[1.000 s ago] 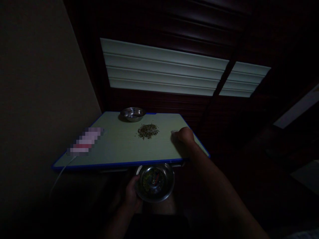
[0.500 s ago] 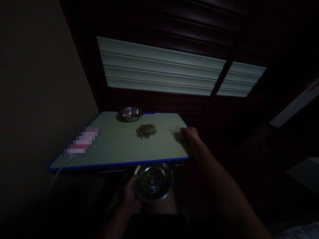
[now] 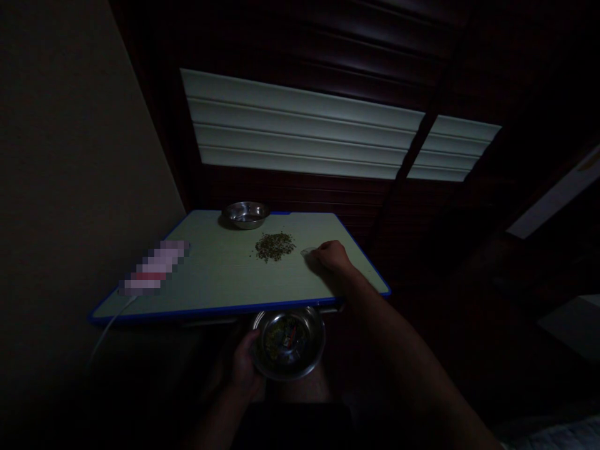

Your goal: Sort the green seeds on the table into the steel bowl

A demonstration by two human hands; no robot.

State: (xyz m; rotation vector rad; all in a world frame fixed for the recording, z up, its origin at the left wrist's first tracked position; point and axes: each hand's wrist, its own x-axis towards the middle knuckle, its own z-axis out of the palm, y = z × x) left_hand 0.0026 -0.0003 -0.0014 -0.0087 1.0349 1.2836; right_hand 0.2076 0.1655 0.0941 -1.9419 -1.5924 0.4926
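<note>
My left hand (image 3: 246, 362) grips the left rim of a shiny metal bowl (image 3: 320, 350) held just below the table's front edge. Greenish bits and something with red and white marks show dimly inside that bowl. Over the table, the fingers of my right hand (image 3: 332, 255) are closed on a small clear piece (image 3: 308, 252) whose exact kind I cannot make out. Just left of this piece lies a loose pile of small brownish-green grains (image 3: 275, 247), apart from it.
The pale table (image 3: 220, 275) has a blue edge. A second metal bowl (image 3: 247, 223) stands at its back. At the left lies a blurred-out pinkish object (image 3: 157, 269) with a white cable (image 3: 110, 322). Dark slatted doors (image 3: 300, 194) rise behind.
My right hand has moved left across the table with the clear piece, from the right edge toward the grains. My left hand and its bowl stay nearly still.
</note>
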